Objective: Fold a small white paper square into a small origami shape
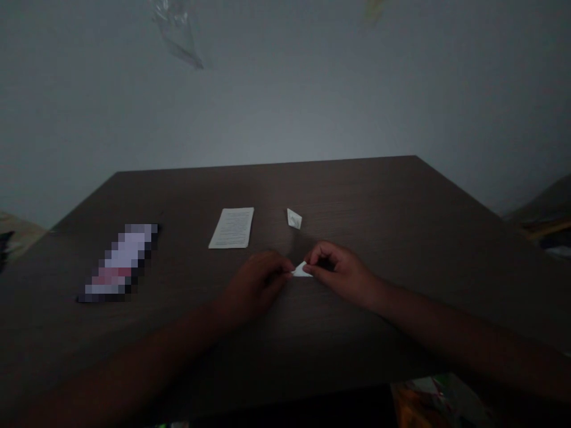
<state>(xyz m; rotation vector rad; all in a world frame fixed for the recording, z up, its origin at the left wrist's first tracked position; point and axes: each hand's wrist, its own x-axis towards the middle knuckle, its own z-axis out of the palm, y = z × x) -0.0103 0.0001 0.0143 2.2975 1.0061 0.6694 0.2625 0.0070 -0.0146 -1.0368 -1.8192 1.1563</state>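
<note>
Across the dark brown wood-grained table (379, 190), a wide passage is opening right of the bare right hand (341, 270). It and the bare left hand (256, 285), pinching a folded white paper (301, 271), are blocking the near middle. Beyond, a small white kite-shaped paper (294, 219) is obstructing, perhaps rising slightly in this dim light; a lane is running between it and a white rectangular printed sheet (232, 228). A dark-edged oblong phone (120, 258) is blocking the left.
</note>
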